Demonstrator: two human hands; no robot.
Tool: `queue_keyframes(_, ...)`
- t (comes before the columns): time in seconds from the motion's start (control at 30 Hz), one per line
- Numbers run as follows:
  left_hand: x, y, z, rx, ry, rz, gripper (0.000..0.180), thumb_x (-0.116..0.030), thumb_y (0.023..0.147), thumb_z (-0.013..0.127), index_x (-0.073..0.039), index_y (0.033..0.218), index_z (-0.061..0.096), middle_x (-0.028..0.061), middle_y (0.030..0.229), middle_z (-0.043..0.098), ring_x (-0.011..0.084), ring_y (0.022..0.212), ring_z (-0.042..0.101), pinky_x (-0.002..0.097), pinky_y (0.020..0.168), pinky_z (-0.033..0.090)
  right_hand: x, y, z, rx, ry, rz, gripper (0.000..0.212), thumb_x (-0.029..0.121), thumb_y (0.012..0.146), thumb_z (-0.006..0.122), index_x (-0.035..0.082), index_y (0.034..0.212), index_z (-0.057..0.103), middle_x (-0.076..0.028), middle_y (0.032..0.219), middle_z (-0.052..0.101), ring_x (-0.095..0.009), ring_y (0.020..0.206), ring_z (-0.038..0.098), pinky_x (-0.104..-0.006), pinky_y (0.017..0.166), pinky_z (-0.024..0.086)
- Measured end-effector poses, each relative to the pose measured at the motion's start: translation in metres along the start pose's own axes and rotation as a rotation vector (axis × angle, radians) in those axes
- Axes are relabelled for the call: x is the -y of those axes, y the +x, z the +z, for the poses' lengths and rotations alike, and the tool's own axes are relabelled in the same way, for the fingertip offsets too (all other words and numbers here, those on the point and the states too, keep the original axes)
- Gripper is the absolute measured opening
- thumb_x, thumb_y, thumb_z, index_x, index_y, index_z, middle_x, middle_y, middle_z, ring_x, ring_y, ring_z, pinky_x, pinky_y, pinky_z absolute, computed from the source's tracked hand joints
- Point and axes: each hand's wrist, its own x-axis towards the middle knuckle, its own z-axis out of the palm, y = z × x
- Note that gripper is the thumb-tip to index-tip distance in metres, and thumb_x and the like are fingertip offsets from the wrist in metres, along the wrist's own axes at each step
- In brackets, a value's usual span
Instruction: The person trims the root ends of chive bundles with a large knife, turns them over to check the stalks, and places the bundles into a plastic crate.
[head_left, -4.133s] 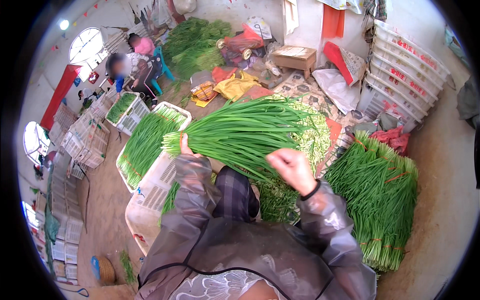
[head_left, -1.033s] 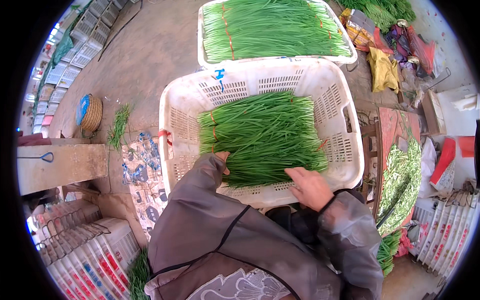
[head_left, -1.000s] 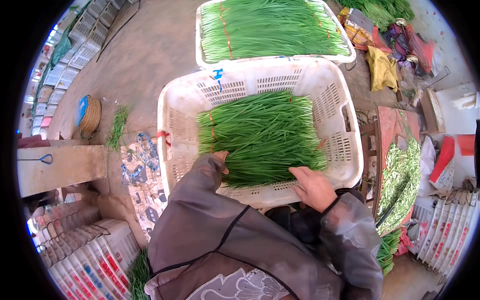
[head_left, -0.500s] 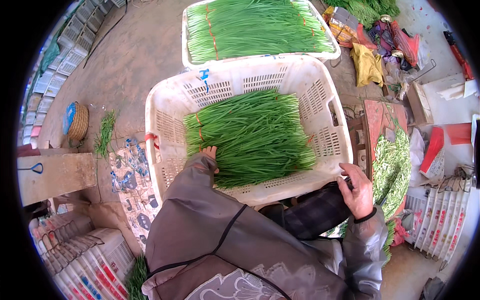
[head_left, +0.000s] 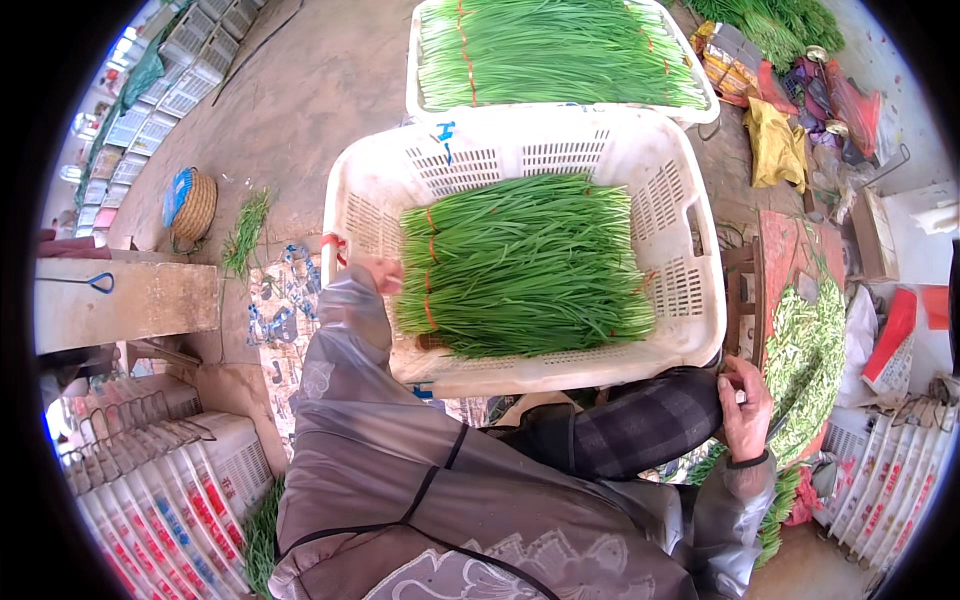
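Bundles of green garlic chives [head_left: 525, 265], tied with orange-red bands, lie side by side in a white plastic crate [head_left: 520, 375]. My left hand [head_left: 380, 273] hovers above the crate's left side, just off the tied ends of the chives. Motion smears its fingers, so their state is unclear. Outside the crate's near right corner, my right hand [head_left: 745, 408] is held beside my plaid-covered knee [head_left: 650, 420]. Its fingers are curled in, and whatever they may pinch is too small to make out.
Behind stands another white crate [head_left: 560, 112] full of banded chives. On the right, a red board [head_left: 775, 250] bears a heap of cut stalk pieces [head_left: 805, 360]. A wicker basket [head_left: 192, 205] sits at the left, above stacked white crates [head_left: 170, 490].
My left hand has lifted off the chives and drawn back toward the crate's left wall. My right hand has dropped from the crate's right rim, its fingers now curled. The view has shifted left.
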Motion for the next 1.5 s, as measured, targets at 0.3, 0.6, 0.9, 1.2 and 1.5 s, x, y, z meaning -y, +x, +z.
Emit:
queue_keyframes(0.3, -0.071, 0.098, 0.156, 0.336, -1.924, -0.742, 0.128, -0.092, 0.068, 0.046, 0.013, 0.140, 0.035, 0.0250, 0.140, 0.050, 0.0384, 0.122, 0.055, 0.0383, 0.095, 0.053, -0.015, -0.013, -0.007, -0.056, -0.003, 0.020, 0.025, 0.004, 0.090, 0.061, 0.000, 0.114, 0.063, -0.012, 0.095, 0.065, -0.019, 0.077, 0.063, -0.0311, 0.071, 0.051)
queue_keyframes(0.6, -0.130, 0.119, 0.154, -0.274, -2.167, -0.447, 0.066, -0.066, 0.094, 0.041, -0.013, 0.134, 0.050, 0.0144, 0.121, 0.065, 0.0376, 0.099, 0.065, 0.0496, 0.077, 0.060, -0.036, -0.038, -0.001, -0.061, -0.095, 0.020, 0.021, -0.001, 0.092, 0.055, -0.001, 0.111, 0.063, -0.016, 0.097, 0.068, -0.029, 0.090, 0.066, -0.0348, 0.083, 0.051)
queue_keyframes(0.9, -0.090, 0.122, 0.172, -0.110, -2.079, -0.388, 0.069, -0.062, 0.097, 0.041, -0.006, 0.138, 0.043, 0.0257, 0.128, 0.058, 0.0427, 0.102, 0.065, 0.0523, 0.080, 0.058, -0.044, -0.071, 0.005, -0.036, 0.005, 0.174, 0.028, 0.005, 0.092, 0.056, -0.002, 0.118, 0.062, -0.020, 0.103, 0.069, -0.031, 0.095, 0.068, -0.0374, 0.085, 0.052)
queue_keyframes(1.2, -0.095, 0.103, 0.065, 0.144, -1.394, -0.398, 0.098, -0.096, 0.070, 0.030, -0.003, 0.068, 0.061, 0.0209, 0.066, 0.063, 0.0397, 0.061, 0.064, 0.0490, 0.055, 0.055, -0.081, -0.162, -0.102, -0.332, -0.125, 0.325, 0.031, 0.013, 0.089, 0.064, 0.002, 0.118, 0.062, -0.013, 0.099, 0.070, -0.022, 0.070, 0.065, -0.0322, 0.066, 0.053)
queue_keyframes(1.5, -0.379, 0.078, -0.075, -0.437, -1.139, 0.628, 0.052, -0.044, 0.101, 0.045, -0.011, 0.062, 0.044, 0.0096, 0.055, 0.054, 0.0212, 0.045, 0.056, 0.0290, 0.040, 0.044, -0.243, -0.486, -0.008, -0.780, 0.215, 1.107, 0.028, 0.014, 0.087, 0.062, -0.003, 0.107, 0.068, -0.011, 0.077, 0.070, -0.017, 0.060, 0.066, -0.0312, 0.058, 0.053)
